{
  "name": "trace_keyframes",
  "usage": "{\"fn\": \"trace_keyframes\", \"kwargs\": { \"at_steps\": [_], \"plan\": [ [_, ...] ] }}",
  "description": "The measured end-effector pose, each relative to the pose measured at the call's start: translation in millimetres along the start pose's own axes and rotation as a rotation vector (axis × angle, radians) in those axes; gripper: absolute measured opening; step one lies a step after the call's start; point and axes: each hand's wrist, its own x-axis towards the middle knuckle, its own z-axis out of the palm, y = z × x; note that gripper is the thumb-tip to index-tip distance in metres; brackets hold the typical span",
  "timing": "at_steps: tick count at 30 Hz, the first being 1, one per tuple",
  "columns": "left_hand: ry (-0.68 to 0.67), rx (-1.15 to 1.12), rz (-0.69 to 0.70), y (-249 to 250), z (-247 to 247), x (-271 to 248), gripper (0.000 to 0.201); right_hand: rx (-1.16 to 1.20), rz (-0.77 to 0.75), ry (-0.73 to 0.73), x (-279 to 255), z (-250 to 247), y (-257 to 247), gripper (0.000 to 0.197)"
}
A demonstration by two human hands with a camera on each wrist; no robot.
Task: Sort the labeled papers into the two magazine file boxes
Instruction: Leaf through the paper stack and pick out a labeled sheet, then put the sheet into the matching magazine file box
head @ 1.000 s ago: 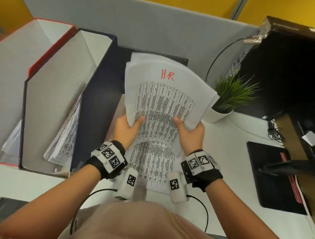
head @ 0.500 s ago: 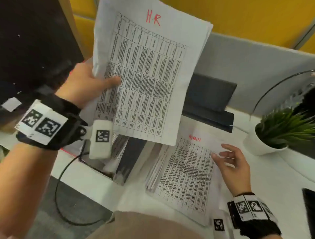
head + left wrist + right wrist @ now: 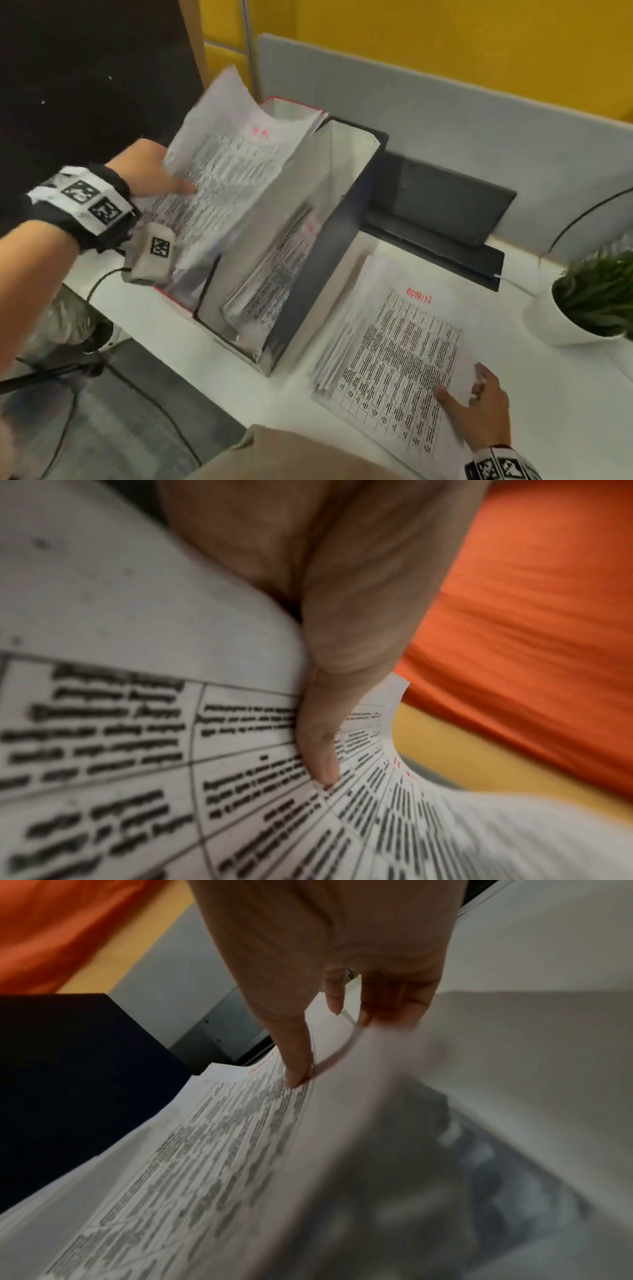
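My left hand (image 3: 171,181) grips the white HR sheet (image 3: 233,178), thumb on its printed face, fingers hidden behind. The sheet tilts down into the red-edged file box (image 3: 298,104) at the far left. In the left wrist view my left hand (image 3: 325,750) has its thumb pressed on the bent HR sheet (image 3: 137,750). The navy file box (image 3: 342,219) stands right of the red one and holds several papers (image 3: 270,281). A paper stack topped by an ADMIN sheet (image 3: 404,353) lies on the desk. My right hand (image 3: 466,390) pinches that sheet's right edge; the right wrist view shows the thumb of my right hand (image 3: 330,1050) on top and the ADMIN sheet's (image 3: 205,1150) edge lifted.
A potted plant (image 3: 589,301) stands at the right, close to the stack. A dark flat stand (image 3: 445,212) sits behind the stack against the grey partition (image 3: 445,113). The white desk (image 3: 565,394) ends just left of the boxes, with a cable (image 3: 102,277) hanging there.
A second ago both hands held the HR sheet. The left hand alone has since swung it left and down into the red box. The right hand dropped to the ADMIN sheet's right edge.
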Motion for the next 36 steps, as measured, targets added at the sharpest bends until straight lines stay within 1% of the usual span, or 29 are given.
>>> {"fn": "trace_keyframes", "kwargs": {
  "at_steps": [3, 5, 11, 16, 18, 21, 23, 24, 28, 32, 34, 36],
  "plan": [
    [0.038, 0.05, 0.064, 0, 27, 6, 0.029, 0.02, 0.003, -0.001, -1, 3, 0, 0.096],
    [0.036, 0.086, 0.055, 0, 43, 11, 0.028, 0.021, 0.004, -0.014, 0, 3, -1, 0.097],
    [-0.094, 0.207, 0.027, 0, 79, 24, 0.035, 0.01, -0.028, -0.01, 1, 2, 2, 0.097],
    [-0.143, 0.198, 0.015, -5, 95, 29, 0.023, 0.005, 0.001, -0.027, 3, 5, 8, 0.099],
    [-0.151, 0.196, 0.031, -10, 96, 30, 0.026, 0.003, 0.007, -0.033, 3, 5, 9, 0.099],
    [-0.173, 0.191, 0.066, -15, 97, 33, 0.039, 0.003, 0.006, -0.033, 4, 5, 10, 0.099],
    [-0.165, 0.118, 0.061, -14, 95, 35, 0.044, -0.005, 0.009, -0.034, 4, 6, 11, 0.099],
    [-0.139, 0.075, 0.064, -13, 91, 36, 0.044, -0.008, 0.008, -0.035, 4, 6, 11, 0.099],
    [0.044, -0.115, 0.16, 7, 63, 30, 0.035, -0.006, 0.017, -0.041, 3, 6, 10, 0.098],
    [0.242, -0.376, 0.35, 55, 32, -5, 0.024, 0.016, 0.027, -0.052, 0, 6, 5, 0.097],
    [0.262, -0.551, 0.47, 86, 28, -29, 0.02, 0.023, 0.037, -0.057, -1, 5, 2, 0.096],
    [0.217, -0.718, 0.578, 118, 36, -55, 0.017, 0.022, 0.046, -0.065, -2, 5, -1, 0.096]
  ]
}}
